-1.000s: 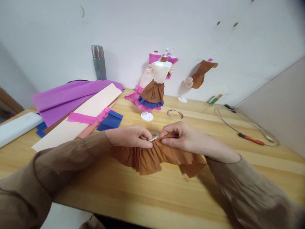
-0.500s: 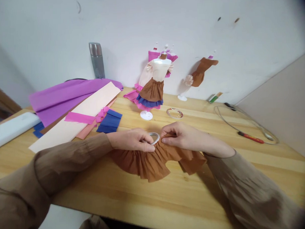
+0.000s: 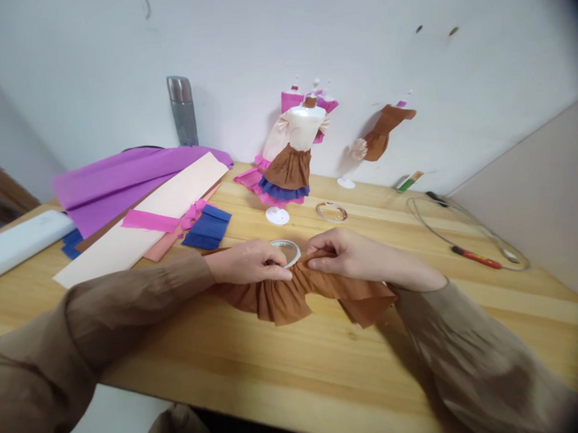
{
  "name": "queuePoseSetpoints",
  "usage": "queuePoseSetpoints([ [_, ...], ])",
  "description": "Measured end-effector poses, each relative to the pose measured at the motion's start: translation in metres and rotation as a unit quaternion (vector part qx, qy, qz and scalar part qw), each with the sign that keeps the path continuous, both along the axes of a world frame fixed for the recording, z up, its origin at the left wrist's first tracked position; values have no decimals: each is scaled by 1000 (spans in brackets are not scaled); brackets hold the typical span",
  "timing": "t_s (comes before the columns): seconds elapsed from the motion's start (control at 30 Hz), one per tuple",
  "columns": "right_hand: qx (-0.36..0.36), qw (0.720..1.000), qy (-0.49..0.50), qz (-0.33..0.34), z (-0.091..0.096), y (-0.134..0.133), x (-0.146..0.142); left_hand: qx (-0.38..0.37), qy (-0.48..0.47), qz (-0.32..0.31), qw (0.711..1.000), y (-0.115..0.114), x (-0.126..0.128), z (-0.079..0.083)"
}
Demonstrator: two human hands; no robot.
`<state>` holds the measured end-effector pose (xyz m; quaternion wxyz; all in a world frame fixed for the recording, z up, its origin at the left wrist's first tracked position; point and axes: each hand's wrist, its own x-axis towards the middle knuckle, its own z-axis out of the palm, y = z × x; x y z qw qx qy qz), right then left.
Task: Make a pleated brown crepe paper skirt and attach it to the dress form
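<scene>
A pleated strip of brown crepe paper (image 3: 285,303) spreads beneath both hands, its gathered edge turned away from me. My left hand (image 3: 252,262) is closed on that gathered edge, thumb pressed along the top. A tape roll (image 3: 295,253), a pale ring, stands tilted at the left fingers; part of it is hidden behind them. To its right, my right hand (image 3: 340,252) pinches the same edge between thumb and fingers. The paper's right end hangs loose below the right wrist.
Small mannequins in paper dresses (image 3: 292,169) stand at the back, another in a brown dress (image 3: 385,128) to their right. Purple paper (image 3: 121,178), a cream strip (image 3: 101,254) and blue paper (image 3: 207,227) lie left. Also here: a flask (image 3: 183,113), another tape ring (image 3: 331,211), a red-handled tool (image 3: 475,257).
The left part of the brown paper has lifted and folded back, so less of its lower edge spreads toward me. More of the tape ring shows beside my left hand.
</scene>
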<state>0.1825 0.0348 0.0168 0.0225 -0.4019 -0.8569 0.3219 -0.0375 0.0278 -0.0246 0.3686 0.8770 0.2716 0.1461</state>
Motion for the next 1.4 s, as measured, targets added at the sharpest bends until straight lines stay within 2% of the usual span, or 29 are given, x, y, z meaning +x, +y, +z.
queuePoseSetpoints([
  [0.17, -4, 1000, -11, -2, -6, 4, 4, -10, -5, -9, 1000, 3, -3, 2],
  [0.37, -32, 998, -26, 55, -7, 4, 3, 17, -17, -20, 999, 1, -2, -2],
  [0.47, -4, 1000, -10, 27, -5, 0, 0, 46, -5, -12, 999, 0, -2, -2],
  [0.63, 60, 996, 51, -44, -3, -5, -5, 101, 10, 37, 994, -5, -1, 3],
  [0.83, 55, 991, 88, -87, -1, -8, -9, 183, 36, 90, 978, -11, 2, 4],
  [0.97, 51, 991, 86, -88, -1, -10, -11, 213, 42, 104, 971, -10, 2, 2],
  [1.07, 45, 990, 101, -86, -1, -11, -12, 210, 28, 110, 971, -9, 2, 2],
  [1.27, 68, 984, 130, -104, 5, -16, -11, 150, -45, 120, 980, -12, 2, 7],
  [1.4, 90, 982, 142, -83, 8, -25, -11, 114, -82, 114, 984, -15, 2, 10],
])
